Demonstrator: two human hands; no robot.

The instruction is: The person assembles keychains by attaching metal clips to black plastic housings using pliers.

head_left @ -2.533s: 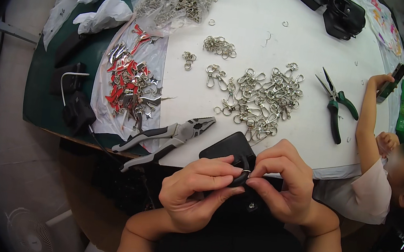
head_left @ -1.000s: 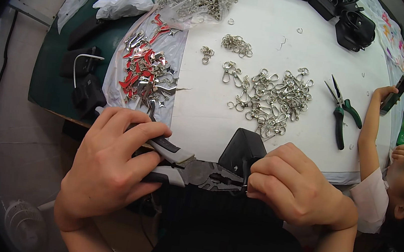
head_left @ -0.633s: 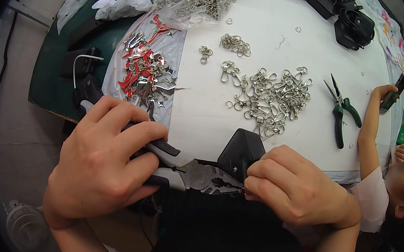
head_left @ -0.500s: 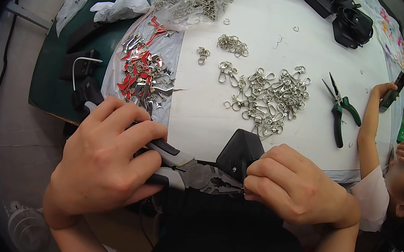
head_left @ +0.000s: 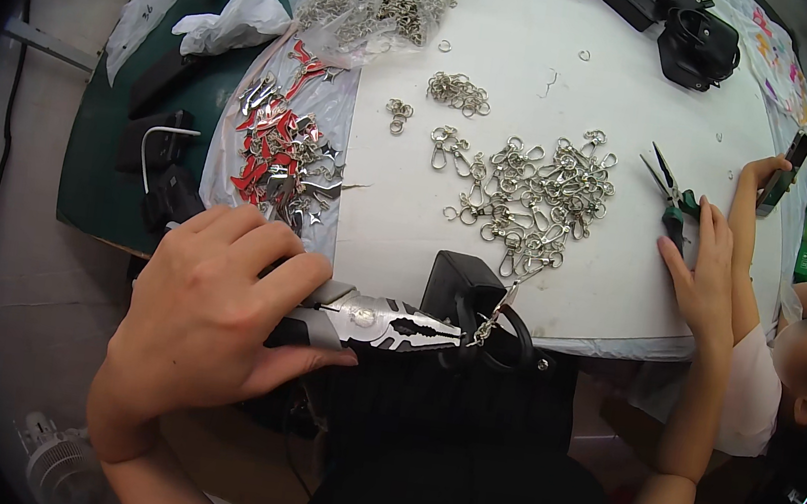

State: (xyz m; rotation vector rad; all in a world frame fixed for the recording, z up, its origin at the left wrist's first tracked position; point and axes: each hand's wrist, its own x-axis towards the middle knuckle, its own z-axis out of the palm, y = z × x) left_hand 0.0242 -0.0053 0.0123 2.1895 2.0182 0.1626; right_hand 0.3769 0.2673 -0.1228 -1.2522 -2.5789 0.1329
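My left hand [head_left: 216,300] grips combination pliers [head_left: 360,319] with grey-and-black handles. Their jaw tips point right and touch or pinch a short silver chain [head_left: 487,329] with a metal piece at its top; the exact contact is too small to tell. Behind the chain is a black box-like item [head_left: 460,284] with a black loop at the table's front edge. At the right, my right hand [head_left: 708,274] reaches over the green-and-black handles of needle-nose pliers [head_left: 671,189] lying on the table. Its thumb and fingers are apart, partly covering the handles.
Silver swivel clasps [head_left: 542,193] lie piled mid-table, with small ring clusters [head_left: 458,93] behind. Red and silver charms [head_left: 280,151] cover plastic on the left, near a bag of chains [head_left: 383,8]. Black adapters [head_left: 696,46] sit far right. Another person's arm [head_left: 748,254] rests at the right edge.
My right hand has left the black box-like item and moved right to the needle-nose pliers. The chain beside the combination pliers' tips has come into view. My left hand keeps its hold.
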